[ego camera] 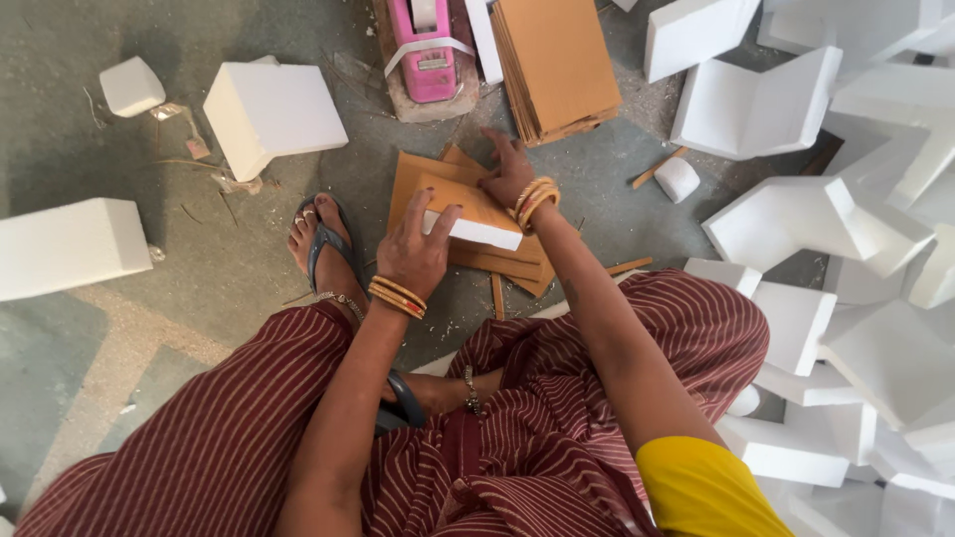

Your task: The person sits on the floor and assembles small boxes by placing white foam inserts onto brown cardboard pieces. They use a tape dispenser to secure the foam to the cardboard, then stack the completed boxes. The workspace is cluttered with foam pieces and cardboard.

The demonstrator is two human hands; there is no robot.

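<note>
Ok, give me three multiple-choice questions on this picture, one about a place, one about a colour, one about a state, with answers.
1. Where is the stack of brown cardboard sheets?
A. right of the pink tape dispenser
B. on the person's lap
C. under the sandal

2. What colour is that dispenser?
A. green
B. pink
C. black

3. What are the hands doing?
A. hanging free
B. pressing cardboard around a white foam block
C. holding scissors

Answers: 1 A, the stack lies beside the dispenser. 2 B, its body is pink. 3 B, the left hand and right hand rest on the folded cardboard over the block.
</note>
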